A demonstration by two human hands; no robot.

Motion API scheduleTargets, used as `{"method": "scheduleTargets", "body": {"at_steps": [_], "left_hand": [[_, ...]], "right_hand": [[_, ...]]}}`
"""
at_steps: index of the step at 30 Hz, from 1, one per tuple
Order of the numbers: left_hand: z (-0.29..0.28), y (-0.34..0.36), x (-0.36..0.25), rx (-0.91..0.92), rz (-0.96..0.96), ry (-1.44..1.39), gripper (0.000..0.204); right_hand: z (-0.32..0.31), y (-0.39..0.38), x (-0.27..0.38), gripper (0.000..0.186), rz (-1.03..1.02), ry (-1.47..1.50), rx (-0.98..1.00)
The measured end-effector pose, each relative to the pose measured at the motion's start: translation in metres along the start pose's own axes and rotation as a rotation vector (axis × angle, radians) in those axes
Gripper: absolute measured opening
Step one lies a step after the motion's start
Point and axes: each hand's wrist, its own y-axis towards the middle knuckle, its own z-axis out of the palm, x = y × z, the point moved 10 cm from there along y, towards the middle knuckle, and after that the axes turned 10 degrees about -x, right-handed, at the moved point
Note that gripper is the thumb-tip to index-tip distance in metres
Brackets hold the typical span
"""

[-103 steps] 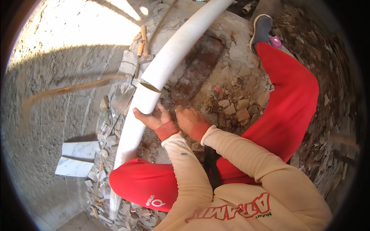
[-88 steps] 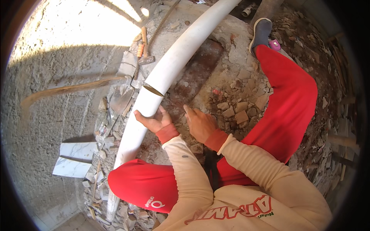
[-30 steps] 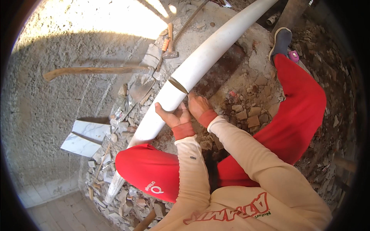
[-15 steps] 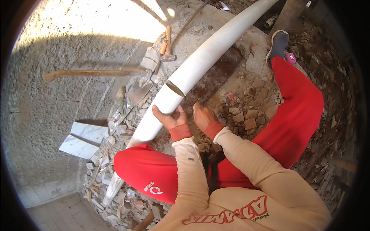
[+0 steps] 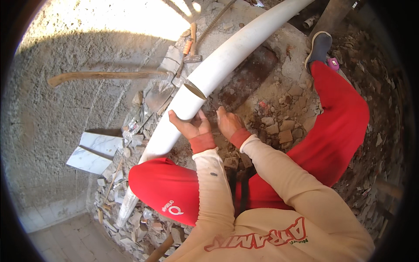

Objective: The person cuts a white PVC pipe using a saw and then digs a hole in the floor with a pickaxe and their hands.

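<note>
A long white plastic pipe point(image 5: 229, 54) lies diagonally across the rubble, parted near the middle where the lower piece point(image 5: 152, 146) shows a dark open end. My left hand point(image 5: 192, 124) grips that lower piece just below the cut, thumb on top and fingers round the underside. Just right of the cut end, my right hand point(image 5: 229, 122) has its fingers closed; what they hold, if anything, is too small to make out. The pipe's far end leaves the top of the view, and its near part passes under my left knee point(image 5: 152, 179).
A shovel's wooden handle point(image 5: 100, 76), a hammer point(image 5: 192, 58) and marble-patterned tile pieces point(image 5: 89, 159) lie left of the pipe. Broken rubble point(image 5: 279, 131) fills the ground between my legs. A small pink item point(image 5: 333, 63) sits beside my right shoe point(image 5: 321, 46). A rough wall point(image 5: 52, 122) borders the left.
The view has shifted a little. My right hand, nearer the cut a second ago, sits slightly back from it. The lower piece's open end shows more clearly. My left hand keeps its grip.
</note>
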Motion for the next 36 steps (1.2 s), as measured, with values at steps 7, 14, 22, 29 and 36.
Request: {"method": "scheduleTargets", "body": {"at_steps": [7,14,22,29,36], "left_hand": [[-0.001,-0.002,0.000,0.038,-0.009,-0.005,0.064],[-0.006,-0.007,0.004,0.018,-0.007,0.039,0.063],[-0.007,-0.012,0.006,0.011,-0.007,0.047,0.064],[-0.011,-0.008,-0.001,-0.039,0.001,0.024,0.064],[0.017,-0.012,-0.017,0.073,0.069,0.013,0.067]], "right_hand": [[-0.011,-0.002,0.008,0.018,0.032,-0.055,0.025],[-0.020,0.023,0.035,0.021,-0.087,-0.048,-0.095],[0.007,0.031,0.021,0.028,0.007,-0.091,0.044],[0.012,-0.038,-0.033,0.021,0.039,-0.029,0.016],[0.007,-0.020,-0.012,0.019,-0.026,-0.055,-0.045]]}}
